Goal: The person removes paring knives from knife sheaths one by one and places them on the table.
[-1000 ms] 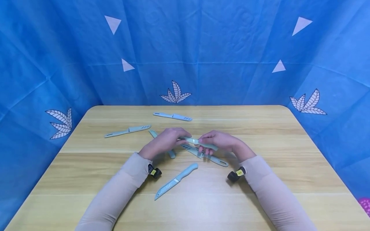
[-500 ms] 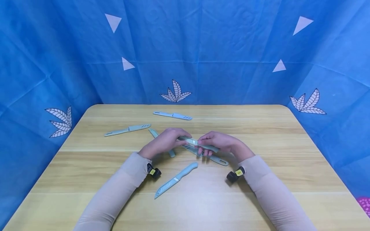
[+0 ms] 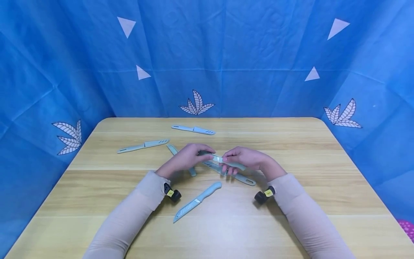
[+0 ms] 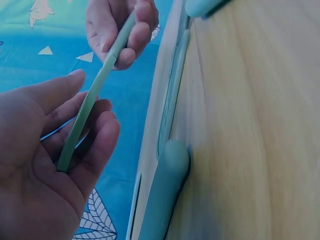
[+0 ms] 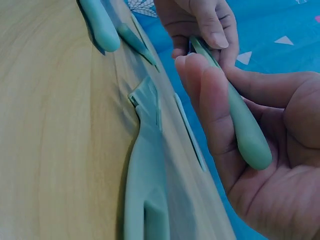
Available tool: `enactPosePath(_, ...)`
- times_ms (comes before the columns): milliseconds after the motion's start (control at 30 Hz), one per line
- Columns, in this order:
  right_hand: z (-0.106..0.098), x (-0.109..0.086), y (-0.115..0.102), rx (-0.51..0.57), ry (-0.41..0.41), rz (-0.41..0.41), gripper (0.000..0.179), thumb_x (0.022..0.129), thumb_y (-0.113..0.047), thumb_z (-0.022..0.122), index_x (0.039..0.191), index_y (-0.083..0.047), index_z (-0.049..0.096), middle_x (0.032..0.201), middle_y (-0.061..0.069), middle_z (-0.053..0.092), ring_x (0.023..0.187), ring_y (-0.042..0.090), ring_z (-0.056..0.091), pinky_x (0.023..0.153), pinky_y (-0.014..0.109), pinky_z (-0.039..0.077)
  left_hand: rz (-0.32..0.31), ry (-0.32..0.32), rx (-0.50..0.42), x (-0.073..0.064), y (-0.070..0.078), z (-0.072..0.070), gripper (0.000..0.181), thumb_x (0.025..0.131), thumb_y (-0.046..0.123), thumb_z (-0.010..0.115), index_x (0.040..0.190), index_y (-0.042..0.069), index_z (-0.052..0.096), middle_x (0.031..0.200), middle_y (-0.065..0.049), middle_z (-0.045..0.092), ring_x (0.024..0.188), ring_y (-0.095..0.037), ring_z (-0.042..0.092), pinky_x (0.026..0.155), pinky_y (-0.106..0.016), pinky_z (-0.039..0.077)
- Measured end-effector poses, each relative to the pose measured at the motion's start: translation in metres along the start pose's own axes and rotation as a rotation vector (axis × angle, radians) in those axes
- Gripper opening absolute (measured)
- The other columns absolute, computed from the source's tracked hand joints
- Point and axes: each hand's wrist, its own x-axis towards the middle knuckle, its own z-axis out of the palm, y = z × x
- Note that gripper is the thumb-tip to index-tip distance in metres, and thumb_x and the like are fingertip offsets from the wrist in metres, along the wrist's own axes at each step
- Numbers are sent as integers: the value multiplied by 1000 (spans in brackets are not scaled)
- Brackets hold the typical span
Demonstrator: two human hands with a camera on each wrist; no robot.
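In the middle of the table, my two hands hold a pale green sheathed knife [image 3: 218, 159] above the tabletop. My left hand [image 3: 185, 158] has its thumb and fingers around the sheathed blade end. My right hand [image 3: 247, 158] pinches the handle [image 5: 247, 132], which runs into the palm in the right wrist view. Under it lies another sheathed knife [image 3: 244, 180] with slots in the sheath and a hole in its handle. A third knife [image 3: 192, 172] is partly hidden by my left hand. Nearer to me rests a knife [image 3: 197, 202] with lettering on its sheath.
Farther back on the wooden table [image 3: 323, 208] lie a blue sheathed knife [image 3: 194, 130] and, to the left, a pale green-blue one [image 3: 143, 146]. A blue patterned cloth [image 3: 252, 54] hangs around the table's back and sides.
Both hands stay nearly in place. My left thumb has shifted slightly along the sheathed blade toward my right hand. The knives on the table have not moved.
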Motion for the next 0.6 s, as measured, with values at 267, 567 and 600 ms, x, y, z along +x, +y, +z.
enactPosePath(267,-2,-3,-3,7,21,-13,33,104,-18,50,116,10,60,104,25,66,80,24,64,70,33,58,-126,17,-350,-3,-1,0,39,99,34,60,130,11,63,127,-1,62,101,-16,66,93,-36,54)
enactPosePath(567,-2,-6,-6,46,31,-11,30,103,-18,51,116,7,60,104,24,66,80,24,64,72,32,58,-244,113,-772,-4,-2,7,40,100,21,59,135,2,53,121,-16,59,105,-28,66,92,-31,55)
enactPosePath(600,-2,-7,-6,47,32,-14,30,103,-18,51,116,7,60,104,24,66,81,24,65,73,32,58,-257,125,-809,-4,-2,8,40,100,19,59,135,3,53,121,-17,59,104,-28,66,92,-31,54)
